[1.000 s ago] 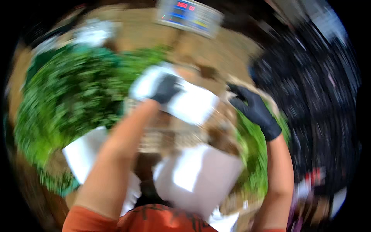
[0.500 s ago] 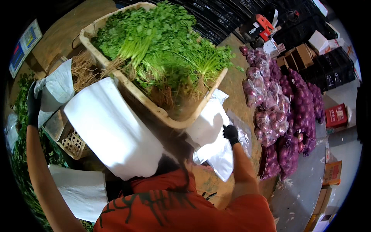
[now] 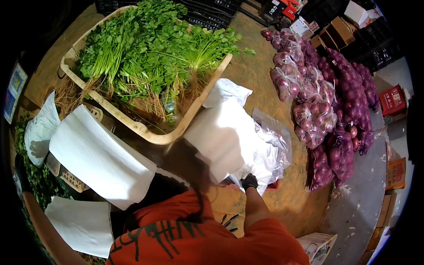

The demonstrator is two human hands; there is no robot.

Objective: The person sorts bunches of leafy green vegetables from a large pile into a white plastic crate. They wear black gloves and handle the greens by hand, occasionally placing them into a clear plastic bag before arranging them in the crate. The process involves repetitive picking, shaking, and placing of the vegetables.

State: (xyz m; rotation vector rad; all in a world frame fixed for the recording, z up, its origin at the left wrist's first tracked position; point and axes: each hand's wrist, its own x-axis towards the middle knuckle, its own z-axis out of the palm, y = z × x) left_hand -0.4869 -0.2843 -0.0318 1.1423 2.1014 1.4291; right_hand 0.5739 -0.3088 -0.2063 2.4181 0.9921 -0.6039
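Observation:
My right hand (image 3: 249, 182), in a dark glove, is at the near edge of a stack of white sheets (image 3: 223, 132). Its fingers look curled round that edge, though they are partly hidden. Under the hand's side of the stack shows the rim of a red tray (image 3: 274, 184); crinkled clear plastic (image 3: 276, 145) lies along the right. Of my left arm only the forearm (image 3: 48, 229) shows at the lower left; that hand is out of view. Near it are a white bag (image 3: 39, 132) and a large white sheet (image 3: 99, 154).
A cream crate (image 3: 141, 130) heaped with leafy green herbs (image 3: 145, 57) stands ahead. Bagged red onions (image 3: 287, 75) and purple net sacks (image 3: 349, 101) lie on the right. Another white sheet (image 3: 81, 225) and a small basket (image 3: 73, 179) are on the left. Black crates (image 3: 207, 13) stand behind.
My right hand has moved from the top of the white stack to its near edge. My left hand, earlier at the white bag, has gone out of view. The whole view has shifted.

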